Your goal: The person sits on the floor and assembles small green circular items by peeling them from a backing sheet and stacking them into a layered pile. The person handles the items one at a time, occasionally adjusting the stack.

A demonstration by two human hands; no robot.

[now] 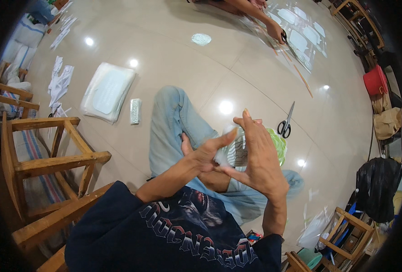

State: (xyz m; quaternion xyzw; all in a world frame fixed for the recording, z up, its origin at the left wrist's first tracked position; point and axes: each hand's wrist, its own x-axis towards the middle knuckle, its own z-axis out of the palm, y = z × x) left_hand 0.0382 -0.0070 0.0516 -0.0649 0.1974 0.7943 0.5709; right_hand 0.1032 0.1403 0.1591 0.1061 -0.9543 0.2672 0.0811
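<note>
The floor [173,59] of pale glossy tile carries everything, and the person sits on it cross-legged in jeans [173,122], a posture that keeps both hands free above the lap. Left of the jeans stands a wooden chair [46,154]; beyond it on the tile lies a flat white packet stack [108,90], with a small white block [135,111] between stack and knee. Scissors [286,122] lie just right of the jeans, near to hand. Far across the tile, another person's hand [275,31] works among white cut-outs.

Over the lap the left hand [205,152] and right hand [260,158] close together on a small pouch [237,152] — the right wraps it from the far side, fingers clamped on it, while the left pinches its near edge between thumb and forefinger, probably so it stays taut. The pouch looks clear or whitish with a faint printed pattern, though the hands hide most of it; something green [279,145] shows behind the right hand.
</note>
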